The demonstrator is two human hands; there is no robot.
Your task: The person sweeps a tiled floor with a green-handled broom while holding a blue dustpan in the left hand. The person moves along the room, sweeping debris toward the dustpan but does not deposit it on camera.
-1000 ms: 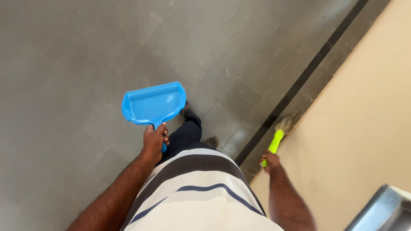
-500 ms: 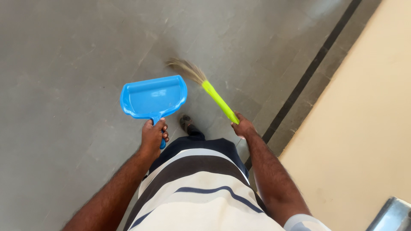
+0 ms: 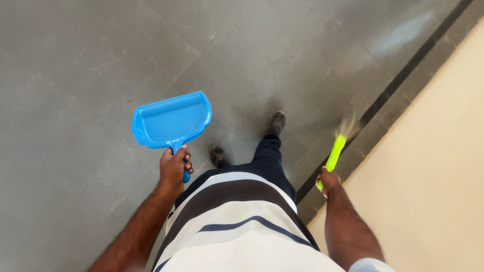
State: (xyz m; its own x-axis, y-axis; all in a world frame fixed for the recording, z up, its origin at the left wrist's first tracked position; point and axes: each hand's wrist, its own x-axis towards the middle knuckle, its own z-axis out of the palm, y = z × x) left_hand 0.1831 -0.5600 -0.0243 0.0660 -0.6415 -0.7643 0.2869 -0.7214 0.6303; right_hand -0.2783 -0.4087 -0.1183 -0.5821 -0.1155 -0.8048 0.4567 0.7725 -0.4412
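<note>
- Closest to the camera, a striped shirt [image 3: 237,226] in white, dark brown and navy bands fills the bottom middle, and both bare forearms reach out from either side of it.
- The left hand [image 3: 174,168] is closed in a fist around the short handle of a bright blue plastic dustpan [image 3: 171,121], fingers wrapped tight, the end of the handle poking out below the knuckles.
- That dustpan is held up off the floor, its wide scoop pointing away from the body and its hollow side facing up at the camera.
- Over on the other side, the right hand [image 3: 328,181] is clamped around the lower end of a small broom with a neon yellow-green plastic handle [image 3: 335,153].
- The broom slants up and away from the hand, and its pale straw bristles [image 3: 347,126] are blurred, right above the dark strip.
- Between the two arms, dark navy trousers [image 3: 267,161] run down to two dark shoes [image 3: 277,121], one set ahead of the other on the floor.
- Underfoot, a grey tiled floor [image 3: 91,60] spreads wide to the left and far ahead.
- Out to the right, a dark border strip [image 3: 403,75] cuts diagonally, and beyond it a cream-coloured surface [image 3: 438,166] takes up the right edge.
</note>
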